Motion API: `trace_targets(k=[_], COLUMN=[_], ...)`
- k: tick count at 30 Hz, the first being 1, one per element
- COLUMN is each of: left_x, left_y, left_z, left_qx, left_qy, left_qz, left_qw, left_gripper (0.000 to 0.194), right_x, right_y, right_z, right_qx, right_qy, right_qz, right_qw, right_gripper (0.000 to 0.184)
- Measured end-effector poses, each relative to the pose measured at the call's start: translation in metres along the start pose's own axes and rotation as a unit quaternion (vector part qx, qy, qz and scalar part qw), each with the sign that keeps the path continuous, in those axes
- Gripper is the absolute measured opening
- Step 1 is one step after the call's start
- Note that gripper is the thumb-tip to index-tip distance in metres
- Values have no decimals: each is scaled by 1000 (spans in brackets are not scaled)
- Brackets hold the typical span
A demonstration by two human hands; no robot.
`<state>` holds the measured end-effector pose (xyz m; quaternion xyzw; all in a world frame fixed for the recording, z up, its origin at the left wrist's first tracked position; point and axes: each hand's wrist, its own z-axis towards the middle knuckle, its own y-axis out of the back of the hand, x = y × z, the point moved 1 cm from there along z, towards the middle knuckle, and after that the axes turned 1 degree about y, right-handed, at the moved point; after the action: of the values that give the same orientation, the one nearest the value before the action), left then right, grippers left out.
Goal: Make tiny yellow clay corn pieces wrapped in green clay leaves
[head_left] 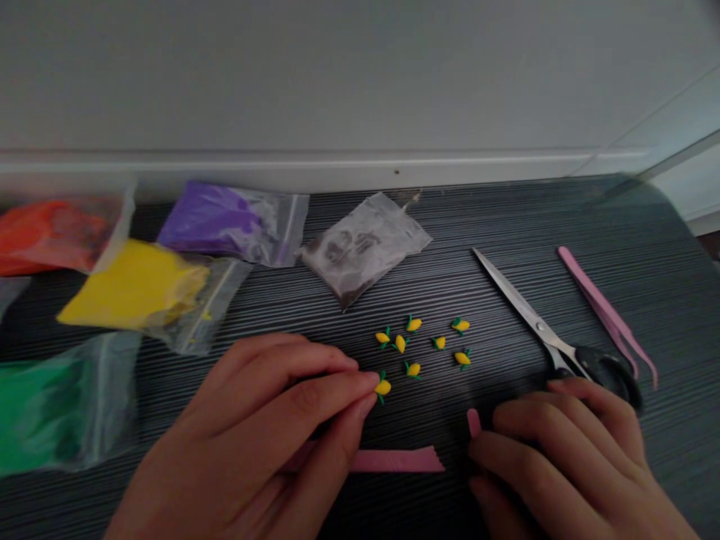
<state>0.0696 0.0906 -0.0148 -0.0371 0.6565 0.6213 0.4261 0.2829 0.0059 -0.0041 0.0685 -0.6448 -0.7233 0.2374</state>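
My left hand (264, 427) is closed in a pinch, its thumb and forefinger at a tiny yellow lemon with green leaves (383, 388). Beneath that hand lies a flat pink tool (397, 460) with a jagged end, partly covered by the fingers. My right hand (562, 457) is curled around a pink stick-like tool (474, 422); only its rounded tip shows. Between and beyond the hands, several similar little lemons (414, 325) are scattered on the dark striped table (360, 510).
Black-handled scissors (523, 307) lie just beyond my right hand, with pink tweezers (604, 304) to their right. Zip bags of purple (214, 217), yellow (135, 289), orange (50, 232), green (45, 412) and brown material (360, 251) lie left and back. A pale wall (360, 82) stands behind.
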Motion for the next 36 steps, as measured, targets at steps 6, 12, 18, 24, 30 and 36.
trace_targets(k=[6,12,18,24,30,36], left_x=[-1,-2,-2,-4,-5,-6], left_y=[-1,-2,-4,-7,-5,-6], left_z=[1,1,-4,-5,-3,-4], left_qx=[2,6,-1,-16,-13,-28], left_qy=[-4,0,7,4,-1,9], left_qz=[-6,-11,-29,-21,0,8], left_qw=[1000,1000,1000,1000,1000,1000], left_gripper=[22,24,24,24,22,22], right_x=[-4,-2,1,0,1,3], right_y=[0,2,4,10,12,10], right_z=[-4,-4,3,-1,-1,0], right_qx=[-5,-16,-47,-44,-37,-46], right_qy=[2,-18,-78,-92,-118,-124], right_qz=[28,34,48,47,17,18], right_qw=[1000,999,995,994,992,991], right_gripper=[27,24,21,23,32,33])
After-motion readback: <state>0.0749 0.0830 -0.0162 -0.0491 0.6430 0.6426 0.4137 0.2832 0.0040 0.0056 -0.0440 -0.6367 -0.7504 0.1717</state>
